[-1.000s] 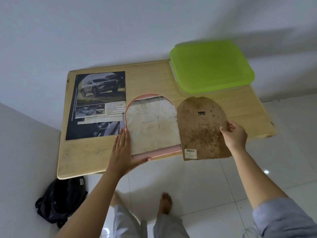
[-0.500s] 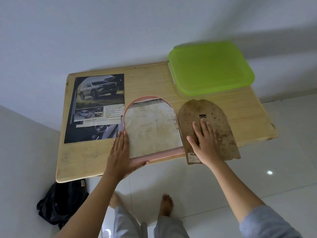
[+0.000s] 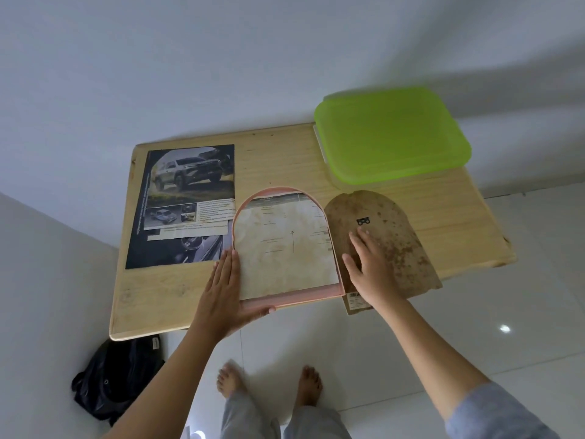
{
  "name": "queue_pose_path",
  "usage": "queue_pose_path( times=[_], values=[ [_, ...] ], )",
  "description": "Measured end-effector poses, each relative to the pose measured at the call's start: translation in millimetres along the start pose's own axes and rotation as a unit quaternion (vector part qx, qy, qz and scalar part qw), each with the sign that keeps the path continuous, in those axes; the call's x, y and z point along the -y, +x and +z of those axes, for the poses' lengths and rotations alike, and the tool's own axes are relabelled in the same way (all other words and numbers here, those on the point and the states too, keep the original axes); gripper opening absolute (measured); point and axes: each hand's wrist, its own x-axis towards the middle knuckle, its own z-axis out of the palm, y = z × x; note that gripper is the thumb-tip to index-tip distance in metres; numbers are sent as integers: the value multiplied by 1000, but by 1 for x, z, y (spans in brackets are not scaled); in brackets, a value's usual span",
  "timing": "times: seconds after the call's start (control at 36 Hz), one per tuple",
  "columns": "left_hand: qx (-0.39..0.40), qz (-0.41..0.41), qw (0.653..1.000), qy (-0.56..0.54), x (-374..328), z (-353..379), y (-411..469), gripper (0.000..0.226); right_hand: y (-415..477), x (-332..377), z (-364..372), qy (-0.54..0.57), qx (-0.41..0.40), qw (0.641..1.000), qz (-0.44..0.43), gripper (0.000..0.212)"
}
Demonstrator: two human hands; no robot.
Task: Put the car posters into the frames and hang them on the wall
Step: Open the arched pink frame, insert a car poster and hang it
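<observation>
Head view: my left hand (image 3: 221,296) lies flat, fingers straight, on the pink arched frame (image 3: 296,300). My right hand (image 3: 370,274) presses open-fingered on the brown backing board (image 3: 403,248) beside it.

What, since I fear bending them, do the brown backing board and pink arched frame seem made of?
Backing board: likely thin pressed fibreboard or stiff card, matte brown, mottled with stains, chipped top edge. Pink arched frame: smooth, evenly coloured rim with a faint sheen, probably plastic, though painted wood is possible.

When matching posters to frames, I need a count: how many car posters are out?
1: the poster lies on the table, left of the pink frame. The box may hide others.
</observation>
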Motion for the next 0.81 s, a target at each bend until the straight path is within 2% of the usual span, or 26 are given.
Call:
queue_pose_path(
  times=[0.06, 0.17, 0.33, 0.44, 0.56, 0.81],
  values=[
    [-7, 3, 1000, 3, 1, 1, 0, 128, -5, 23, 1, 66, -30, 997, -7, 46],
    [-13, 8, 1000, -3, 0, 3, -1, 129, -13, 62, 22, 105, 26, 993, -36, 51],
    [-8, -5, 1000, -23, -2, 2, 1, 131, 1, 85, 48, 48, 38, 996, 70, 66],
    [-10, -10, 999, -34, -4, 3, -1, 129, -2, 96, 59, -37, 6, 996, 85, 70],
    [-22, -7, 999, -49, -1, 3, -1, 129, -4, 97, 62, -56, -43, 995, 71, 73],
    [-21, -8, 999, -45, 3, 4, -2, 128, -9, 103, 57, 25, -104, 991, 79, 70]
  ],
)
